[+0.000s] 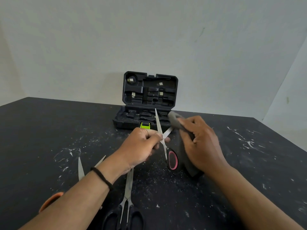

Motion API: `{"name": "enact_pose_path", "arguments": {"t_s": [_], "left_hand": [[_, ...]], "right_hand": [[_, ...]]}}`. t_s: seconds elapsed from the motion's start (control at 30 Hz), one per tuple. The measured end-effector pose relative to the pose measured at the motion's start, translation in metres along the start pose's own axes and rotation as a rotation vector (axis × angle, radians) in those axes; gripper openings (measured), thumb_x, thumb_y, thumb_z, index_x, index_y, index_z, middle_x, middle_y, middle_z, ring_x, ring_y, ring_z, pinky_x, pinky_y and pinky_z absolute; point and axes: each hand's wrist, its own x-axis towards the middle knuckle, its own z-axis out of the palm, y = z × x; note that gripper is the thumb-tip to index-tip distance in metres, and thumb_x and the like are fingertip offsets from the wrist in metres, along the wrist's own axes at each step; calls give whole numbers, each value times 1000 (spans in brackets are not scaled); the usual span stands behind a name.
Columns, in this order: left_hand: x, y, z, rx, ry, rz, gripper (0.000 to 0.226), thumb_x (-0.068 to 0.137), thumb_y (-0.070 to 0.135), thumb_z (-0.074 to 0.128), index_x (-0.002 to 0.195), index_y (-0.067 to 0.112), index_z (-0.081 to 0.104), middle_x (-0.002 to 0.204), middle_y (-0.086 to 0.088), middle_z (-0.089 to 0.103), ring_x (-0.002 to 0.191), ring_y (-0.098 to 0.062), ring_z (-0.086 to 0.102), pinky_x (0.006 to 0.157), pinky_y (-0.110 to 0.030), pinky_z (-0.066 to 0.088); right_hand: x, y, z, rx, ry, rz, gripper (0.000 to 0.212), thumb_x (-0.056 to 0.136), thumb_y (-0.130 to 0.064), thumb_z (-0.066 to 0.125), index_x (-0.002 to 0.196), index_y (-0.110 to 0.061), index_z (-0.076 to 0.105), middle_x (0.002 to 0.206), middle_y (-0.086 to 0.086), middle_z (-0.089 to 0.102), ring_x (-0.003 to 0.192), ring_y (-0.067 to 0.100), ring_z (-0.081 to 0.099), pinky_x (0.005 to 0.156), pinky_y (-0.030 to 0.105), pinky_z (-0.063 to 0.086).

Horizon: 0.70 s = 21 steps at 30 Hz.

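The left hand point(141, 143) holds a pair of pink-handled scissors point(163, 145) above the middle of the dark surface point(49, 130). Its fingers are curled round the scissors near the pivot. The blades stand spread, one pointing up toward the far edge, and the pink handle hangs low. The right hand point(201, 141) grips a grey cloth point(177, 121), fingers curled round it, just beside the shorter-looking blade; whether cloth and blade touch I cannot tell. An open tool case point(150, 93) with a green latch point(145, 125) sits at the far edge, its lid upright. Black-handled scissors point(127, 196) lie shut at the near edge, and orange-handled scissors point(81, 170) lie open toward the near left corner, partly under the left forearm.
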Motion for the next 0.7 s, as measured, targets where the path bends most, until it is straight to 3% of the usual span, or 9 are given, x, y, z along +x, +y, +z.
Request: {"name": "enact_pose_path", "arguments": {"t_s": [0.13,0.2,0.3,0.37,0.57,0.7], "left_hand": [[-1,0,2,-16,-35,5,29,105,21,51,103,20,80,66,3,50,49,-7,37,42,-18,29],[0,0,1,-70,-27,1,29,105,20,51,103,21,80,66,4,50,49,-8,36,42,-20,27],[0,2,-1,-121,-17,11,29,105,22,50,105,19,79,66,6,51,49,-6,39,41,-19,30],[1,3,0,-120,-7,27,29,106,24,50,108,19,78,69,7,56,50,-5,43,42,-18,33],[3,2,2,-128,57,11,29,106,22,50,103,11,77,78,4,69,52,-6,49,44,-21,39],[3,-1,7,-97,76,-29,31,104,22,51,95,6,75,69,0,66,47,-8,46,42,-22,36]], "right_hand": [[2,14,-11,22,88,286,27,101,-16,56,123,-24,70,93,-6,58,79,7,55,64,20,40],[3,20,-14,157,84,378,22,99,-11,57,112,-21,73,96,-1,66,88,15,61,76,27,49],[5,11,-11,448,4,393,33,96,-4,59,114,-25,76,98,-6,76,95,17,70,87,40,57],[1,1,-5,491,-50,337,37,95,1,59,114,-25,77,98,-8,77,93,13,71,85,38,57],[-2,-15,-9,149,-38,-110,34,95,-8,64,118,-30,74,95,-13,59,76,13,59,63,25,46],[-1,-18,-10,-43,-205,-175,35,93,-13,61,113,-37,75,97,-16,58,75,8,54,66,22,41]]}}
